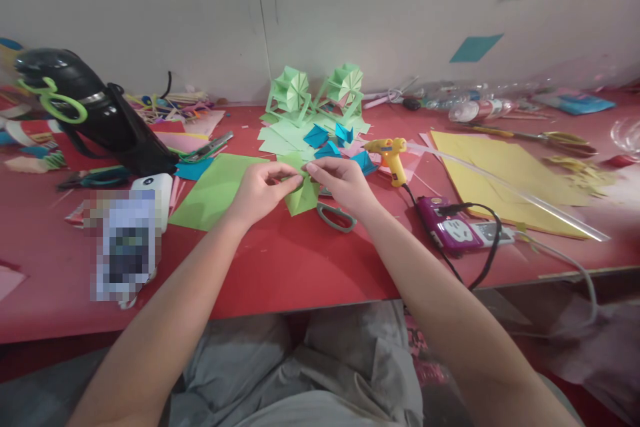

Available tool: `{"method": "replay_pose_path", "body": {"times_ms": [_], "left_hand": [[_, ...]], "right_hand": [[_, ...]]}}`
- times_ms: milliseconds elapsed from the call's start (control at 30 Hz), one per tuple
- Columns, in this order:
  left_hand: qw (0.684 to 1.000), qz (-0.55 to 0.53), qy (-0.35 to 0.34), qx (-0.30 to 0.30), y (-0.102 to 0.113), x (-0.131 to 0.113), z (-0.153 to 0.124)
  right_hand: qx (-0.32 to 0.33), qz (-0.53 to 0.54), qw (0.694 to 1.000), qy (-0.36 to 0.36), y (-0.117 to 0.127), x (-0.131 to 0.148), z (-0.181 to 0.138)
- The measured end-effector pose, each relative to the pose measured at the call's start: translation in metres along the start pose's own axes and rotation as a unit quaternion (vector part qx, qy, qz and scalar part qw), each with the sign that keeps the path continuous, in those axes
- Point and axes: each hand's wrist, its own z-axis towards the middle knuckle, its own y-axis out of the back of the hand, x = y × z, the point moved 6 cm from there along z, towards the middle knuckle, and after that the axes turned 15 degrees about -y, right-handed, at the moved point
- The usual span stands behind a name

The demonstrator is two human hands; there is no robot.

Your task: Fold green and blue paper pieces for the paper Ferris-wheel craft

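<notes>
Green folded paper [302,200] at frame centre, pinched by left hand [263,190] and right hand [346,183]. Grey looped handle [343,229] just below; yellow glue gun [394,161] right of centre, black bottle [95,103] upper left.

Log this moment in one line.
left hand: pinching green paper; right hand: pinching same paper; yellow glue gun: right of hands; purple socket: on red table
</notes>
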Motion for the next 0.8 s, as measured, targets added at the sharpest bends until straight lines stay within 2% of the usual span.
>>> {"method": "replay_pose_path", "body": {"times_ms": [100, 200, 367, 667, 800], "left_hand": [[0.999, 0.027, -0.011, -0.02, 0.0045, -0.0018, 0.0004], [0.999, 0.034, -0.018, -0.03, 0.0066, -0.0026, 0.0001], [0.998, 0.041, -0.033, -0.024, 0.0053, -0.0032, 0.0004], [0.995, 0.077, -0.055, -0.034, 0.0061, -0.0008, -0.0002], [0.993, 0.099, -0.062, -0.013, 0.0047, 0.0, -0.0007]], "right_hand": [[-0.021, 0.004, 1.0, -0.001, 0.0046, 0.0008, 0.0009], [-0.013, 0.002, 1.0, -0.004, 0.0045, 0.001, 0.0009], [0.023, 0.0, 1.0, -0.005, -0.0021, -0.0009, 0.0002], [0.026, 0.015, 0.999, -0.015, -0.0035, -0.0004, -0.0011], [0.018, 0.014, 1.0, -0.016, -0.0032, -0.0005, -0.0018]]}}
